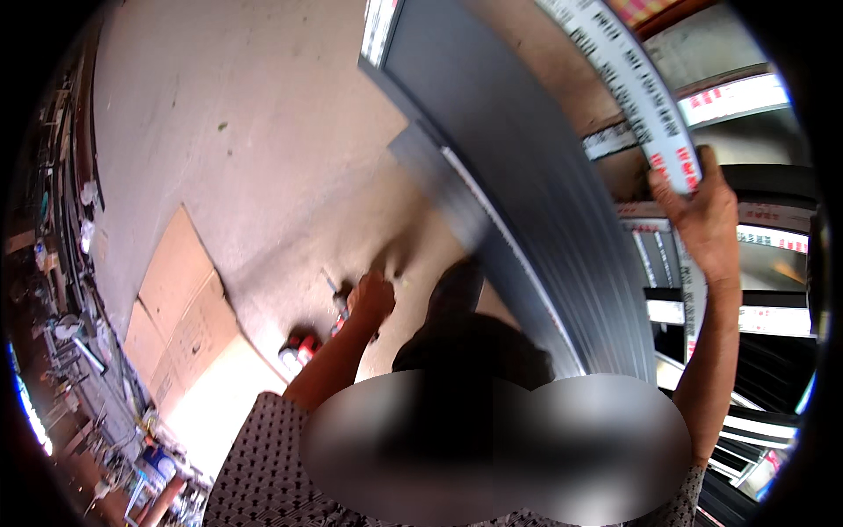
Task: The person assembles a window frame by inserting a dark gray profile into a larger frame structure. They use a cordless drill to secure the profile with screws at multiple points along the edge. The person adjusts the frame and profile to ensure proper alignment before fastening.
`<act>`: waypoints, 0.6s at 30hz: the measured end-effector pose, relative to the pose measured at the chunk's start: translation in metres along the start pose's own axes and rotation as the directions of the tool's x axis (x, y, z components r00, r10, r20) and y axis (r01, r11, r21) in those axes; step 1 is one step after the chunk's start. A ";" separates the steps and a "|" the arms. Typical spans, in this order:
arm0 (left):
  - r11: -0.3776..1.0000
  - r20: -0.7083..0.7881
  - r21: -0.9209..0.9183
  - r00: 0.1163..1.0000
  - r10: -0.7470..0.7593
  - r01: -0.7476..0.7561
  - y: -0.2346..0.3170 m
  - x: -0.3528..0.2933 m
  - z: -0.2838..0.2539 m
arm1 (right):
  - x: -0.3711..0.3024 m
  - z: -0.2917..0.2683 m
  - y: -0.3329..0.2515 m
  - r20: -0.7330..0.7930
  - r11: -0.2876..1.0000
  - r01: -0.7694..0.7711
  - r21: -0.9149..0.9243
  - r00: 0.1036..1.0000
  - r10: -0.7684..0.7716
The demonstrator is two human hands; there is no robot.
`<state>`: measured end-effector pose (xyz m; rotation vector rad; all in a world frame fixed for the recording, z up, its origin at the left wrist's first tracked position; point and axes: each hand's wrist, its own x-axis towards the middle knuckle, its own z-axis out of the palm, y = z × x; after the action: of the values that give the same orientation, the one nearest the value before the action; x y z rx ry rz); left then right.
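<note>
My right hand (707,211) grips the lower end of a long flat bar (628,79) wrapped in white printed film, thumb on one side and fingers on the other. My left hand (373,297) is closed in a fist above the floor; whatever it may hold is hidden. Beside and partly behind that hand and forearm is a red and black power tool (340,307) with a thin bit. I cannot tell whether the fist touches it. Between my hands stretches a long dark grey ribbed panel (527,149), running past my legs.
A second red and black tool part (300,349) sits near my left forearm. Flattened cardboard (180,307) lies on the concrete floor (263,114). Cluttered metal pieces and tools (75,334) line the far left. Racked film-covered bars (764,316) fill the right side.
</note>
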<state>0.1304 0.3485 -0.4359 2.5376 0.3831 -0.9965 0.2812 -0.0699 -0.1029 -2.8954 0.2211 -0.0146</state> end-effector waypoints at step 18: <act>0.708 -0.849 -0.274 0.510 0.141 -0.651 0.298 0.155 -0.354 | -0.018 -0.005 -0.025 -0.050 0.962 0.116 -0.246 0.990 -0.132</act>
<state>0.5636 0.2586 -0.2303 2.1448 0.1989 0.4625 0.2671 -0.0445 -0.0924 -3.1518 0.0541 -0.1123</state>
